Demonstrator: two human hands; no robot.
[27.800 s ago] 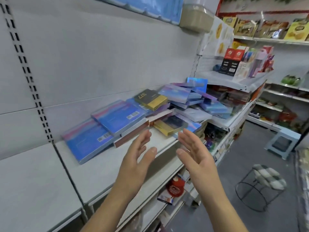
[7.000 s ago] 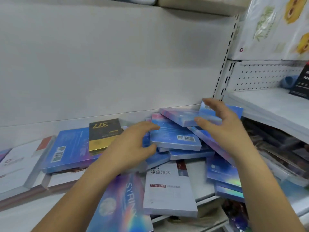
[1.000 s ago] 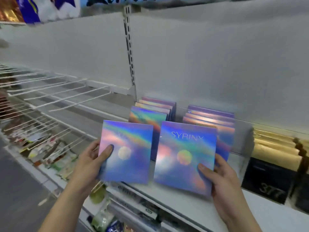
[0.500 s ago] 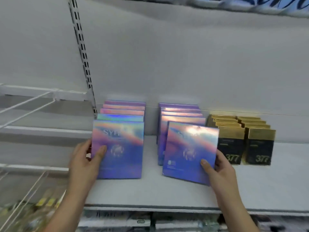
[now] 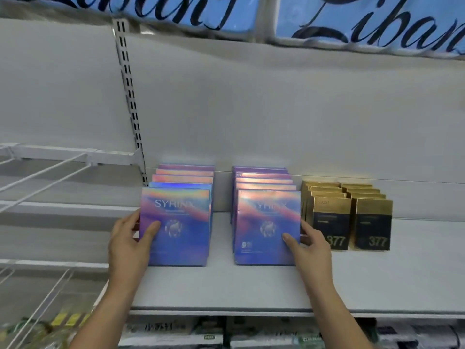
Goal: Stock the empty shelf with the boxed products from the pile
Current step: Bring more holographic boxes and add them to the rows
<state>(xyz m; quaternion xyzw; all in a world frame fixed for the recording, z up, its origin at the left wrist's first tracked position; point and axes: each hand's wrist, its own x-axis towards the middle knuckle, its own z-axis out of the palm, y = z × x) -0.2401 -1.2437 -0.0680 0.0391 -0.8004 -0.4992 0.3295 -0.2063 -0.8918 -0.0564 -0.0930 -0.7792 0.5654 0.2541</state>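
Two rows of iridescent blue-purple SYRINX boxes stand upright on the white shelf (image 5: pixel 251 285). My left hand (image 5: pixel 130 240) grips the left edge of the front box of the left row (image 5: pixel 181 227), thumb on its face. My right hand (image 5: pixel 309 243) grips the right edge of the front box of the right row (image 5: pixel 264 227), thumb on its face. Both front boxes stand on the shelf, upright against the boxes behind them. To the right stand two rows of black-and-gold 377 boxes (image 5: pixel 352 220).
A slotted upright (image 5: pixel 129 96) divides this bay from wire racks (image 5: pixel 50 172) on the left. A blue signboard (image 5: pixel 327 18) with dark script runs overhead. Packaged goods (image 5: pixel 201 333) fill the shelf below. Bare shelf extends right of the 377 boxes.
Over the last second both front boxes went from held tilted off the shelf to standing upright at the heads of their rows. The view swung right and closer.
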